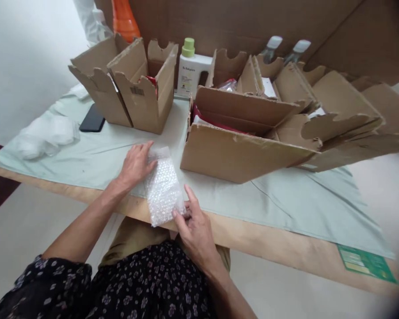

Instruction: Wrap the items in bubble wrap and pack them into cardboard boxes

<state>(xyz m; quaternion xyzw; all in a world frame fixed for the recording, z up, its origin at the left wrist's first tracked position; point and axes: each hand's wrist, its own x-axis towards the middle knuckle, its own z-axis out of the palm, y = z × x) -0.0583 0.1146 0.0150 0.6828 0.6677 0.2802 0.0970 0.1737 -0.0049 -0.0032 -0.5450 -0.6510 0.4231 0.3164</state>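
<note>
A clear bubble wrap bag (165,186) lies at the front of the table, its lower end reaching past the wooden edge. At its upper left side is my left hand (135,165), fingers stretched and apart, the thumb touching the bag's edge. My right hand (197,228) pinches the lower right corner between thumb and fingers; part of those fingers is hidden behind the plastic. No contents can be made out inside the bag.
Cardboard boxes (242,155) stand close on the right, and two more boxes (146,97) at back left. A phone (92,118) and white plastic packaging (46,133) lie left. Behind are a detergent bottle (189,73) and an orange container (124,22). A green card (365,262) lies front right.
</note>
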